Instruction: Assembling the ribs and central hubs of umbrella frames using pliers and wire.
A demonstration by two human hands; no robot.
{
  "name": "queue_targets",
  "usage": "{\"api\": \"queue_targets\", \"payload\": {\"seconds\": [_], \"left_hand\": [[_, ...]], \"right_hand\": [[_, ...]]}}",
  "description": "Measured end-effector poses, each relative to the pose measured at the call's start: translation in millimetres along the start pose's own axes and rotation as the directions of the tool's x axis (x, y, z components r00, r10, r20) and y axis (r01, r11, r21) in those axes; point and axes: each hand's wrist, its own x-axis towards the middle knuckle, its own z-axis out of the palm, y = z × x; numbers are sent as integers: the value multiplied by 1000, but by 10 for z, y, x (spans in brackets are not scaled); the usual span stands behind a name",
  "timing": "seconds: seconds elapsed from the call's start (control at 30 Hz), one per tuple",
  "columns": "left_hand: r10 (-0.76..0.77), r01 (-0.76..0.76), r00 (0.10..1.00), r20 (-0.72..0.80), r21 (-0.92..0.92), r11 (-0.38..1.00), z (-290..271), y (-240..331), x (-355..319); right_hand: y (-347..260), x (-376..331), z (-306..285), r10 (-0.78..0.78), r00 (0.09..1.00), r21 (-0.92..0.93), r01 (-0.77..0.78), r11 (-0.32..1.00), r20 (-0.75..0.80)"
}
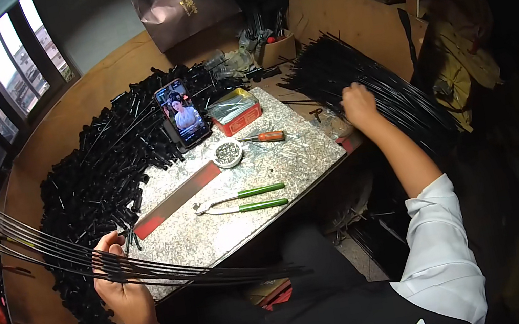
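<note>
The left hand (121, 288) closes its grip around a bundle of thin black rods (69, 252) crossing the speckled metal bench (262, 175). The right hand (358, 104) rests, fingers curled, on a fanned pile of rods (368, 75); whether it grips any I cannot tell.

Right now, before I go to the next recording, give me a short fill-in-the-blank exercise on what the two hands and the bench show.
1. The left hand grips a bundle of thin black ____.
2. The right hand reaches into the pile of black rods at the ____ end of the bench.
3. The pliers on the metal sheet have ____ handles.
4. The phone stands propped with its screen ____.

Missing words: rods; right; green; lit
</note>
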Motion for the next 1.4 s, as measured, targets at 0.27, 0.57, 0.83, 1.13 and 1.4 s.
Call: {"api": "queue_targets", "payload": {"seconds": [0.27,0.57,0.83,1.13,1.4], "left_hand": [[-48,46,992,-120,-18,999,15,16,17],[-16,17,987,-157,4,1000,24,49,13],[-25,21,982,-189,-21,1000,-94,41,-30],[7,-17,982,-189,-47,999,35,-18,-13],[49,-49,996,-74,-7,999,264,155,-33]], "right_hand": [[378,187,287,58,998,-100,-61,993,-37],[729,242,546,70,997,12,-71,997,39],[415,306,-70,62,979,91,-45,995,-196],[122,655,-556,83,912,513,148,845,-401],[-1907,-296,-2023,-390,920,999,-21,43,37]]}}
